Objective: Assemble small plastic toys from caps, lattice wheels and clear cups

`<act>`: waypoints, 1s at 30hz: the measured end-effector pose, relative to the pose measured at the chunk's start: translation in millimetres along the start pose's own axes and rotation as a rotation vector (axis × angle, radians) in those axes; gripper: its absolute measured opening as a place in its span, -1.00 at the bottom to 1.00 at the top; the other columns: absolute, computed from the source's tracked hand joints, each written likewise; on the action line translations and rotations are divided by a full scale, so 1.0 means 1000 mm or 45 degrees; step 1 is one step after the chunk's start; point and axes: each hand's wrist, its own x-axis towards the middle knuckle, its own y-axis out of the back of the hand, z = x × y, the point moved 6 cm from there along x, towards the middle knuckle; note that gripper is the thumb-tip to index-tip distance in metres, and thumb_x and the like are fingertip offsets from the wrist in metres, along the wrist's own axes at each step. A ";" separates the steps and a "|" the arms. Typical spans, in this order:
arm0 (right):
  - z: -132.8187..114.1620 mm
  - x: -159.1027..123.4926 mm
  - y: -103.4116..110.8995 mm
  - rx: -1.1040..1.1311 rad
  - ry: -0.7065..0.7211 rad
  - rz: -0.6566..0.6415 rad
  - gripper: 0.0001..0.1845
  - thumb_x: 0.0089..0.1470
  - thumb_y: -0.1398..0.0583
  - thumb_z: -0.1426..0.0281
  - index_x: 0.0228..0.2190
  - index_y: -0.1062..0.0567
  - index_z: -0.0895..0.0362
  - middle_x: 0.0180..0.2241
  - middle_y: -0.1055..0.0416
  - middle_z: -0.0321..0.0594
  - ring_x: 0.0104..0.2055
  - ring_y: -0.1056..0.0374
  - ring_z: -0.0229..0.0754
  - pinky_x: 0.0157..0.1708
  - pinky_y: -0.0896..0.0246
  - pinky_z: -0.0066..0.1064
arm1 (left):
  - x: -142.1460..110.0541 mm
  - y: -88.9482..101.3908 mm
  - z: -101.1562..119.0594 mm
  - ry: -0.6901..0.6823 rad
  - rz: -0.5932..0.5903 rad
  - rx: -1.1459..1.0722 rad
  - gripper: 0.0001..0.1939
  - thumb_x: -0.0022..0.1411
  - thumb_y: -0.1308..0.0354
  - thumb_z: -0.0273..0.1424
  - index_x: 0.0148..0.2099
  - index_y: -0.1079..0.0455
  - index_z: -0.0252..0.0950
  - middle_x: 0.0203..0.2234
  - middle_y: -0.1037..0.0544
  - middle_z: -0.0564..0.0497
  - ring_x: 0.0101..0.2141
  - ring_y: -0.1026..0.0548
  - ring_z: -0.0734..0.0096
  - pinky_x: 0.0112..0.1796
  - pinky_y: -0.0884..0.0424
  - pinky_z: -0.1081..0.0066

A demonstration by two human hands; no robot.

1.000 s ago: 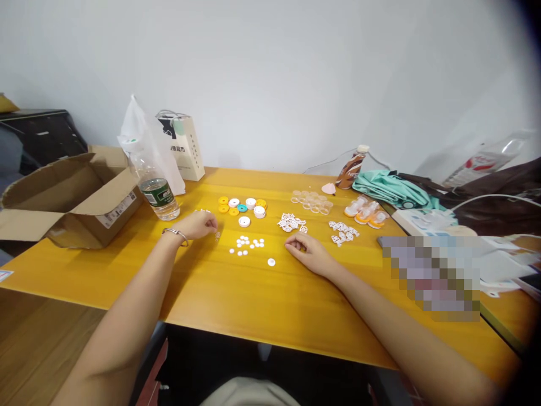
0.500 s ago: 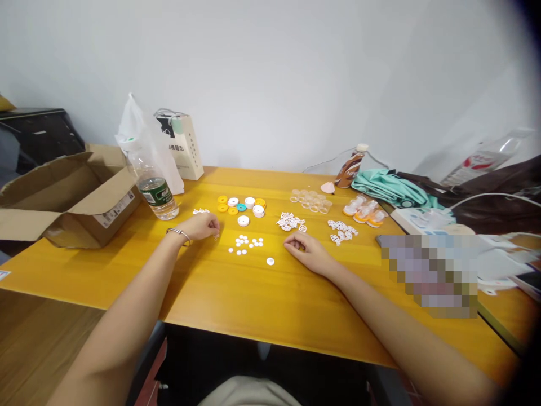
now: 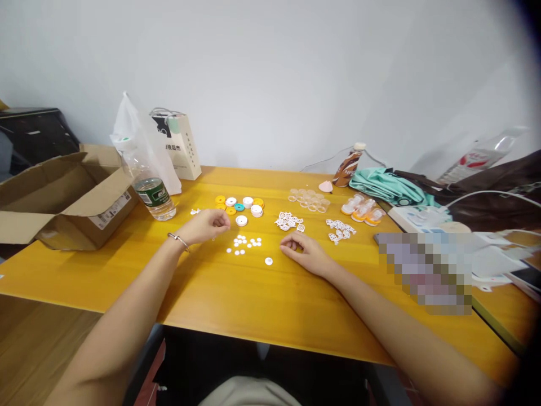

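Observation:
My left hand (image 3: 209, 224), with a bracelet (image 3: 179, 242) at its wrist, hovers over the table left of the small white discs (image 3: 242, 241). Its thumb and fingers are pinched together; what they hold, if anything, is too small to make out. My right hand (image 3: 307, 254) rests on the table with loosely bent fingers, the thumb apart from them and nothing visible in between. Just left of it lies a single larger white disc (image 3: 269, 261). Beyond the small discs are white, yellow and teal wheel-like rounds (image 3: 241, 220). White openwork pieces (image 3: 289, 221) lie beyond my right hand.
Clear rings (image 3: 311, 200), more white cut-out pieces (image 3: 339, 230) and orange-and-clear parts (image 3: 364, 211) are at the right. A water bottle (image 3: 153, 194) and a cardboard box (image 3: 97, 220) stand left. At the back right are a brown drink bottle (image 3: 349, 166) and folded green fabric (image 3: 384, 186).
My left hand has moved right and slightly up, toward the wheel-like rounds, still pinched. My right hand stays in nearly the same place. The whole view has shifted slightly.

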 end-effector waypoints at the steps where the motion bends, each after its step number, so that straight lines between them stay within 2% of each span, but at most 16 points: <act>1: -0.004 -0.001 -0.002 -0.002 0.018 -0.010 -0.81 0.01 -0.16 0.26 -0.36 -0.40 0.12 -0.41 -0.33 -0.23 -0.37 -0.26 -0.25 -0.34 -0.22 -0.39 | -0.001 -0.008 0.009 -0.054 -0.016 -0.059 -0.82 0.05 -0.09 -0.33 -0.33 -0.35 -0.35 -0.46 -0.51 0.01 -0.41 -0.46 0.44 -0.35 -0.37 0.47; 5: -0.018 -0.005 -0.011 -0.045 0.097 -0.070 -0.64 -0.14 -0.28 0.19 -0.30 -0.41 0.10 -0.36 -0.33 -0.22 -0.32 -0.26 -0.21 -0.29 -0.21 -0.36 | -0.003 -0.050 0.041 -0.186 -0.159 -0.197 -0.85 0.11 -0.08 -0.37 -0.30 -0.40 -0.34 -0.42 -0.53 0.00 -0.40 -0.46 0.46 -0.33 -0.35 0.48; 8: -0.023 -0.005 -0.018 -0.090 0.145 -0.097 -0.68 -0.14 -0.28 0.23 -0.32 -0.42 0.09 -0.38 -0.32 -0.23 -0.32 -0.26 -0.21 -0.28 -0.20 -0.36 | -0.004 -0.076 0.056 -0.284 -0.208 -0.215 -0.86 0.14 -0.06 -0.40 -0.34 -0.42 -0.33 -0.45 -0.53 0.02 -0.41 -0.44 0.49 -0.33 -0.32 0.51; 10: -0.024 -0.005 -0.021 -0.115 0.165 -0.105 -0.73 -0.11 -0.27 0.24 -0.34 -0.42 0.09 -0.39 -0.32 -0.23 -0.32 -0.26 -0.20 -0.28 -0.18 -0.36 | -0.004 -0.086 0.061 -0.349 -0.214 -0.190 -0.86 0.14 -0.07 -0.41 -0.36 -0.44 -0.32 -0.44 -0.51 0.03 -0.40 -0.43 0.49 -0.31 -0.30 0.51; 18: -0.024 -0.004 -0.024 -0.060 0.181 -0.098 -0.89 -0.04 -0.22 0.33 -0.41 -0.43 0.10 -0.39 -0.34 -0.23 -0.31 -0.28 -0.21 -0.27 -0.18 -0.37 | -0.002 -0.092 0.057 -0.301 -0.171 -0.217 -0.88 0.13 -0.08 -0.43 -0.34 -0.44 -0.33 -0.41 -0.52 0.02 -0.39 -0.43 0.48 -0.32 -0.30 0.51; 30: -0.019 -0.001 -0.026 -0.015 0.148 -0.102 -0.86 -0.09 -0.26 0.32 -0.46 -0.43 0.11 -0.44 -0.33 -0.27 -0.36 -0.27 -0.23 -0.33 -0.18 -0.39 | -0.004 -0.096 0.059 -0.275 -0.146 -0.224 -0.90 0.12 -0.07 -0.46 -0.36 -0.41 -0.32 -0.47 -0.50 0.06 -0.47 -0.38 0.54 -0.42 -0.25 0.54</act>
